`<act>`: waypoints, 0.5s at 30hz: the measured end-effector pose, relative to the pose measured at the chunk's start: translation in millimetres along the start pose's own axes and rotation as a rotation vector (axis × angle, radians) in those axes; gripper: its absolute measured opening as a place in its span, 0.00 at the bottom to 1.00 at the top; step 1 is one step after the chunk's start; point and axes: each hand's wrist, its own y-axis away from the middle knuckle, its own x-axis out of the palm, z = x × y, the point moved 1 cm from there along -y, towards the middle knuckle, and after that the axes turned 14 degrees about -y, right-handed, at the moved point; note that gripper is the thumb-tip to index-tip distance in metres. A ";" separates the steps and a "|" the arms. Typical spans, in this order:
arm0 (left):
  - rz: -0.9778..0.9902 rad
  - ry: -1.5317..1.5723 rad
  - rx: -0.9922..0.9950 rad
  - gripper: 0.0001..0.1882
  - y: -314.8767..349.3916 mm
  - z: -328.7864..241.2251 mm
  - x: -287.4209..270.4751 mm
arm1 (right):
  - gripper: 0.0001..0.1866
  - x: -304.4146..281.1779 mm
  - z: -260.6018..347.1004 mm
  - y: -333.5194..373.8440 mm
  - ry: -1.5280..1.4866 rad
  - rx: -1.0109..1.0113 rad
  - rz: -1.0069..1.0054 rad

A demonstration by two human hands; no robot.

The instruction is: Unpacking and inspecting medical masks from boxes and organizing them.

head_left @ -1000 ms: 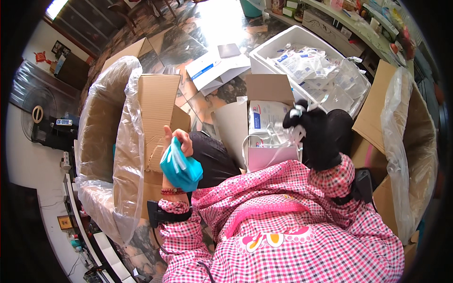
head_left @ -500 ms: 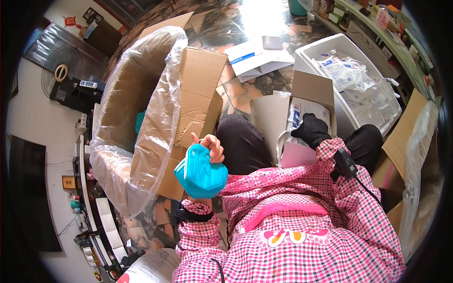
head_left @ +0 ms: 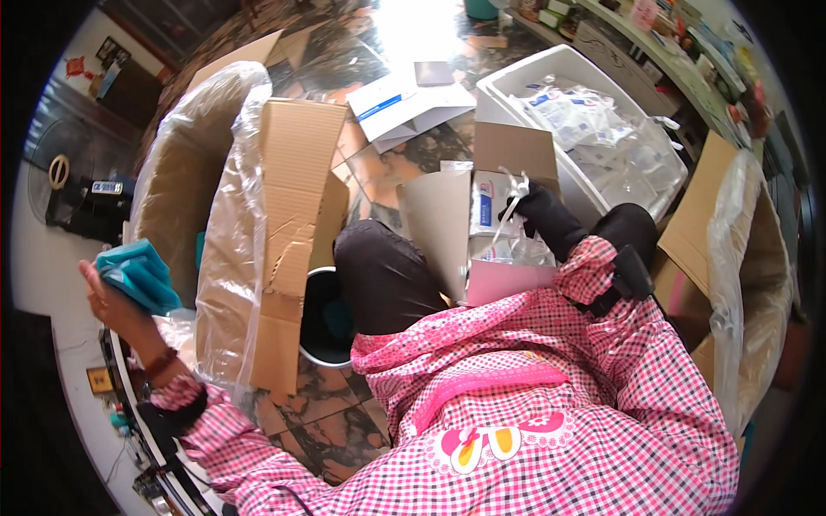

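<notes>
Far to the left, beside a large carton [head_left: 297, 189] lined with clear plastic, my bare left hand [head_left: 110, 301] holds a teal face mask [head_left: 142, 277], its fingers partly hidden. My right hand [head_left: 551, 219], in a black glove, is over a small open carton [head_left: 434, 228]. A thin white strip [head_left: 519, 191] stands up at its fingertips, which look closed on it. Inside the small carton lie white and blue packets [head_left: 488, 206] and clear plastic. Part of another teal thing shows inside the large carton.
A white foam box [head_left: 508, 86] full of clear packets stands beyond the small carton. At the right is another plastic-lined carton [head_left: 688, 224]. A dark bucket [head_left: 331, 359] with something teal inside stands by my left knee. An opened white box [head_left: 413, 103] lies on the tiled floor.
My left hand has swung left with the mask, from before my knee to beside the large carton. My right hand has lifted the white strip slightly. The view has shifted; the bucket now shows.
</notes>
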 end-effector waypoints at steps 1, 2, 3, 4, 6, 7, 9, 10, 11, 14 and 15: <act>0.018 -0.314 0.110 0.26 -24.9 26.2 7.6 | 0.14 -9.9 17.4 9.0 0.061 0.035 -0.008; -0.098 -0.418 0.361 0.28 -34.9 40.8 10.3 | 0.16 -16.5 28.0 8.6 0.112 0.066 0.012; -0.092 -0.666 0.323 0.28 -56.2 61.6 -0.4 | 0.16 -17.4 39.8 8.7 0.091 0.075 0.041; -0.062 -0.896 0.284 0.28 -62.3 83.1 8.5 | 0.17 -26.4 44.7 11.1 0.036 0.058 0.038; 0.163 -0.975 0.212 0.29 -59.6 117.4 16.3 | 0.18 -37.9 60.0 16.9 -0.084 0.017 0.053; 0.137 -1.168 0.330 0.29 -54.8 143.4 11.2 | 0.18 -40.0 66.8 21.8 -0.160 -0.018 0.063; 0.222 -1.232 0.450 0.31 -30.6 147.4 26.3 | 0.19 -51.3 88.1 34.2 -0.292 -0.108 0.058; 0.159 -0.983 0.509 0.26 -7.2 134.5 46.2 | 0.20 -58.5 101.3 43.1 -0.339 -0.160 0.048; 0.197 -0.843 0.523 0.23 22.6 88.9 65.5 | 0.20 -68.7 101.5 43.1 -0.393 -0.204 0.050; 0.462 -0.263 0.356 0.13 125.4 -28.0 111.4 | 0.21 -89.9 135.2 63.4 -0.472 -0.348 0.053; 0.542 -0.136 0.423 0.09 161.4 -49.1 119.1 | 0.22 -91.9 139.3 62.2 -0.480 -0.369 0.072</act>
